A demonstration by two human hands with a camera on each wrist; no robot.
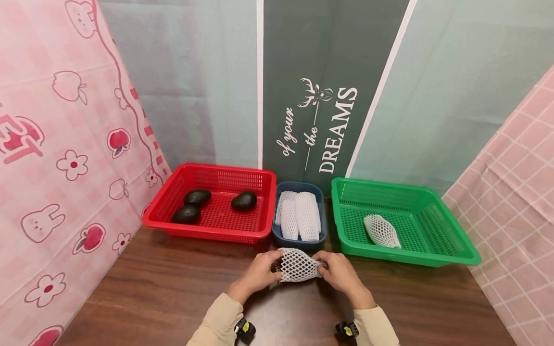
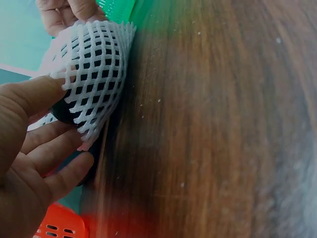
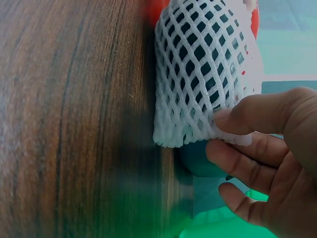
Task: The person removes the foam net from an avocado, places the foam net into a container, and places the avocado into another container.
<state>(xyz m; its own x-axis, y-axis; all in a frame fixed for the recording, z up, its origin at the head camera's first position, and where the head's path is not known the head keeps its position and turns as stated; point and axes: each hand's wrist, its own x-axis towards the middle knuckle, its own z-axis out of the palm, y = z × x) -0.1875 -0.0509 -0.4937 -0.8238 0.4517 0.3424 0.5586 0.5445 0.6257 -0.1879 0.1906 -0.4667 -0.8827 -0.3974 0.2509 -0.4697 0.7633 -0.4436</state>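
Observation:
Above the table, a dark avocado [image 2: 64, 113] sits inside a white foam net sleeve [image 1: 297, 265], its dark skin showing through the mesh and bare at the left end. My left hand [image 1: 259, 273] grips that left end, thumb on the near side and fingers around the other. With thumb and fingertips, my right hand [image 3: 267, 153] pinches the gathered right end of the net. In the left wrist view the mesh bulges around the fruit; in the right wrist view the pinched rim of the sleeve shows plainly.
A red basket [image 1: 207, 234] at the left holds 3 dark avocados [image 1: 244, 201]. Behind my hands, a blue bin [image 1: 320, 192] contains several white foam nets [image 1: 307, 216]. In the green basket [image 1: 415, 259] at the right lies one netted fruit [image 1: 382, 231]. Cloth-covered walls surround the wooden table [image 1: 173, 288].

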